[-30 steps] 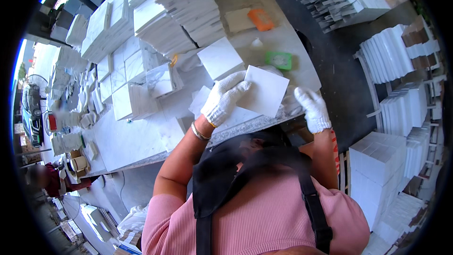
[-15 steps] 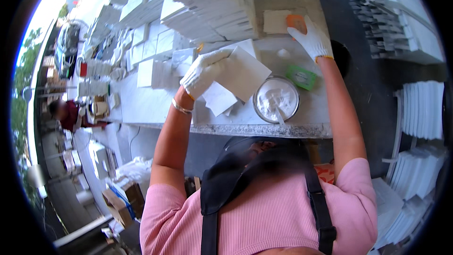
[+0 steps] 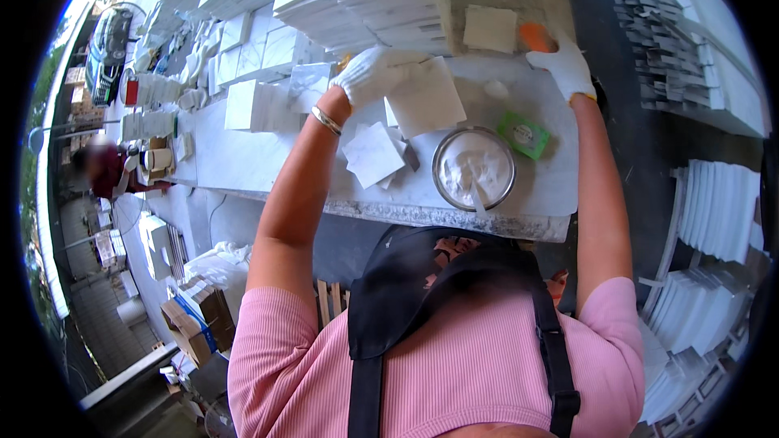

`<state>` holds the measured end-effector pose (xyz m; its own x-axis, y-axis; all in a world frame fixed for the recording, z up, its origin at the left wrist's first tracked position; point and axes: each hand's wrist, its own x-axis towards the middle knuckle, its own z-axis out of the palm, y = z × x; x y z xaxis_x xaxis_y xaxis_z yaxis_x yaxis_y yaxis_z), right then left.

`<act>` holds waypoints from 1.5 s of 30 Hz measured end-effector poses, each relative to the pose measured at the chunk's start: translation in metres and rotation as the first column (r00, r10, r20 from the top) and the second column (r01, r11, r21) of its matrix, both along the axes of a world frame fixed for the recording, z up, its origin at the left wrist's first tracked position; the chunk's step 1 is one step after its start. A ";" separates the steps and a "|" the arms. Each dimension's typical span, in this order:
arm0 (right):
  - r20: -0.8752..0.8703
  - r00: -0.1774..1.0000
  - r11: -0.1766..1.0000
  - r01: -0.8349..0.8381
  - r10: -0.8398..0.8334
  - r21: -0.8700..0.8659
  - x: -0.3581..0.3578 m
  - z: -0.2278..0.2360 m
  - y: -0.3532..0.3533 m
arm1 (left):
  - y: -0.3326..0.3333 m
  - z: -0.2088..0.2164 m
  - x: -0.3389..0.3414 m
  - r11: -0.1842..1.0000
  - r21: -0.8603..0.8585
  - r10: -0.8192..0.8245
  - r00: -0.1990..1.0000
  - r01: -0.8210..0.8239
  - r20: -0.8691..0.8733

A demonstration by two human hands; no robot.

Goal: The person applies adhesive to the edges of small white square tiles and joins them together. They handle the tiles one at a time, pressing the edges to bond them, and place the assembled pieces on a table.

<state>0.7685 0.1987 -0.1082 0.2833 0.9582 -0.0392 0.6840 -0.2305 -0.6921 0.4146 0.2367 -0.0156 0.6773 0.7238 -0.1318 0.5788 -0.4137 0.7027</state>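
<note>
White knitted gloves cover both hands. My left hand (image 3: 375,75) is closed on the edge of a square white tile (image 3: 428,101), held above the bench. At the far right of the bench, my right hand (image 3: 568,71) grips an orange block (image 3: 537,36), whose surface is blurred. Beside it on the bench is a pale square tile (image 3: 489,28). Several small white tiles (image 3: 373,154) lie overlapped below the held one. A round metal bowl (image 3: 436,182) holds white paste or powder with a stick in it. Right of the bowl sits a green box (image 3: 523,135).
Tall stacks of white tiles (image 3: 365,4) stand at the back of the bench (image 3: 527,223). More slabs (image 3: 722,211) are racked on the right. A small white heap (image 3: 497,89) lies near my right hand. Another person (image 3: 105,169) is at the far left.
My right hand and the orange block have moved right, off the pale tile's edge. My left hand has shifted slightly right and away from me with the white tile, which has turned.
</note>
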 end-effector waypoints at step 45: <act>-0.582 0.788 0.974 0.222 -0.200 -0.035 -0.178 0.064 -0.099 | -0.044 -0.057 -0.013 0.815 0.576 -0.035 0.989 -0.055 0.143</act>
